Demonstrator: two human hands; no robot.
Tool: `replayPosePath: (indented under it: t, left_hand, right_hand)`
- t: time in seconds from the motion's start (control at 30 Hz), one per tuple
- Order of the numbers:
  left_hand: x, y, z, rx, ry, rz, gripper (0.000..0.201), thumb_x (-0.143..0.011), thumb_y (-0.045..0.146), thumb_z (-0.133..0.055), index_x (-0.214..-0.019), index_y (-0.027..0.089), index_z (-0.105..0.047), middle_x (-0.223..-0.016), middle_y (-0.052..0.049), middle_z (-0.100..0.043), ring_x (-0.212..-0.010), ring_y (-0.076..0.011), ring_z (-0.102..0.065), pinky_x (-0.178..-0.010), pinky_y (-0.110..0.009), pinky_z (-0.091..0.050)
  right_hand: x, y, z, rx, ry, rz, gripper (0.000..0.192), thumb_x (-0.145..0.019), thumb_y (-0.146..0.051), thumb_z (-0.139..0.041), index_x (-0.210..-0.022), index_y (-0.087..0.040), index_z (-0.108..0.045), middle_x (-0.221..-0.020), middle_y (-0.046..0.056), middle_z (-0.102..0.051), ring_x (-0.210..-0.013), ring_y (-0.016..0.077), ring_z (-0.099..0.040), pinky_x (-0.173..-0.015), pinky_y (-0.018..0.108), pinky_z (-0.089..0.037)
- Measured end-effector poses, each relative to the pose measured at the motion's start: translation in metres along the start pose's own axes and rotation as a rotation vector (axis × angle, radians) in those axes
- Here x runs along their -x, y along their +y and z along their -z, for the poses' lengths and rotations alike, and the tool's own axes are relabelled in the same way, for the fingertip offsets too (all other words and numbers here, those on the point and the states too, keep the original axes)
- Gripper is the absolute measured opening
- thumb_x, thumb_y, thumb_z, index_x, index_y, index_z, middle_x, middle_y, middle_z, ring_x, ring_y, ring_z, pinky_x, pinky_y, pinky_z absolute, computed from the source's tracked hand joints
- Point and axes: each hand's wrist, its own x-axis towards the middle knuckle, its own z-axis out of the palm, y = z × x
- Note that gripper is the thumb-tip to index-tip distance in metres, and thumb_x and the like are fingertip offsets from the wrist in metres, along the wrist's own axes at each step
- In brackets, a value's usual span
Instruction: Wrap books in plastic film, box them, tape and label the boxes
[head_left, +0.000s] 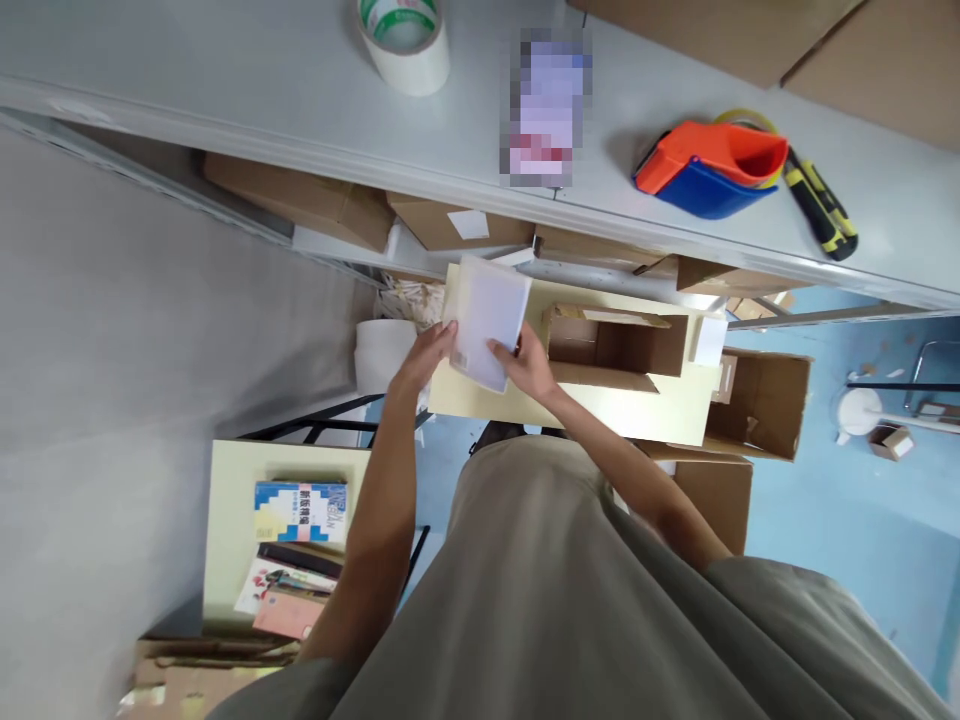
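Observation:
A pale, whitish book (491, 320) with a small barcode-like patch near its lower left corner is held above the cream table (487, 402). My right hand (531, 366) grips its right edge, thumb on the face and the other fingers partly hidden underneath. Along the left edge, my left hand (426, 355) presses its fingers against the book. Just right of my right hand stands an open cardboard box (615, 345) on the same table.
On the grey shelf (285, 90) ahead lie a tape roll (416, 70), a blurred-out object (546, 110), an orange and blue tape dispenser (709, 170) and a box cutter (821, 210). Several books (300, 512) rest on a side table at left. Another open carton (772, 400) stands at right.

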Motion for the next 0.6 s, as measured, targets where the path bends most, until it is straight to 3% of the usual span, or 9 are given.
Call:
replayPosePath:
  t: [0.03, 0.1, 0.27, 0.33, 0.43, 0.5, 0.6]
  left_hand:
    - [0.008, 0.016, -0.006, 0.087, -0.087, 0.052, 0.064, -0.101, 0.077, -0.072, -0.125, 0.018, -0.083, -0.114, -0.018, -0.085, -0.117, -0.0392, -0.084, -0.109, -0.061, -0.067]
    - [0.021, 0.046, -0.024, 0.173, -0.152, 0.078, 0.065, -0.093, 0.077, -0.083, -0.117, 0.017, -0.085, -0.109, -0.016, -0.086, -0.113, -0.0400, -0.085, -0.106, -0.061, -0.069]
    - [0.035, 0.109, -0.078, 0.012, -0.094, -0.053, 0.053, -0.085, 0.066, -0.097, -0.107, 0.018, -0.090, -0.104, -0.007, -0.087, -0.106, -0.0362, -0.083, -0.095, -0.050, -0.071]
    - [0.037, 0.132, -0.095, -0.110, -0.050, -0.145, 0.046, -0.088, 0.060, -0.097, -0.103, 0.018, -0.090, -0.097, -0.004, -0.084, -0.104, -0.0349, -0.082, -0.090, -0.042, -0.069]
    - [0.039, 0.166, -0.114, -0.272, -0.005, -0.281, 0.035, -0.091, 0.049, -0.096, -0.098, 0.016, -0.090, -0.086, 0.000, -0.078, -0.105, -0.0333, -0.080, -0.090, -0.036, -0.066]
    - [0.042, 0.186, -0.127, -0.359, -0.026, -0.351, 0.032, -0.094, 0.047, -0.093, -0.100, 0.015, -0.091, -0.087, 0.000, -0.079, -0.105, -0.0329, -0.081, -0.093, -0.037, -0.066]
    - [0.047, 0.209, -0.149, -0.509, -0.089, -0.409, 0.032, -0.100, 0.048, -0.087, -0.107, 0.018, -0.093, -0.099, -0.002, -0.087, -0.109, -0.0346, -0.084, -0.101, -0.042, -0.066]
  right_hand:
    - [0.012, -0.012, 0.018, -0.037, -0.015, 0.038, 0.064, -0.097, -0.079, -0.077, -0.133, -0.028, -0.065, -0.129, 0.011, -0.081, -0.115, 0.0323, -0.078, -0.101, 0.049, -0.070]
    - [0.034, -0.030, 0.053, -0.081, -0.018, 0.073, 0.067, -0.096, -0.082, -0.081, -0.133, -0.027, -0.068, -0.128, 0.011, -0.083, -0.116, 0.0327, -0.079, -0.104, 0.050, -0.070]
    - [0.065, -0.040, 0.136, -0.157, -0.043, 0.015, 0.066, -0.090, -0.077, -0.091, -0.129, -0.027, -0.075, -0.130, 0.011, -0.086, -0.120, 0.0345, -0.081, -0.108, 0.057, -0.071]
    - [0.066, -0.032, 0.174, -0.120, -0.130, -0.019, 0.070, -0.082, -0.075, -0.098, -0.128, -0.026, -0.079, -0.132, 0.011, -0.086, -0.127, 0.0365, -0.080, -0.117, 0.063, -0.067]
    - [0.057, -0.017, 0.231, 0.073, -0.200, -0.054, 0.076, -0.067, -0.063, -0.111, -0.128, -0.024, -0.083, -0.141, 0.013, -0.082, -0.144, 0.0415, -0.073, -0.134, 0.072, -0.050]
    - [0.046, -0.007, 0.263, 0.195, -0.184, -0.067, 0.087, -0.060, -0.053, -0.116, -0.135, -0.023, -0.083, -0.154, 0.016, -0.076, -0.154, 0.0458, -0.064, -0.139, 0.075, -0.042]
    - [0.028, 0.000, 0.293, 0.300, -0.180, -0.027, 0.109, -0.059, -0.048, -0.116, -0.156, -0.024, -0.073, -0.176, 0.016, -0.060, -0.167, 0.0478, -0.051, -0.143, 0.072, -0.037]
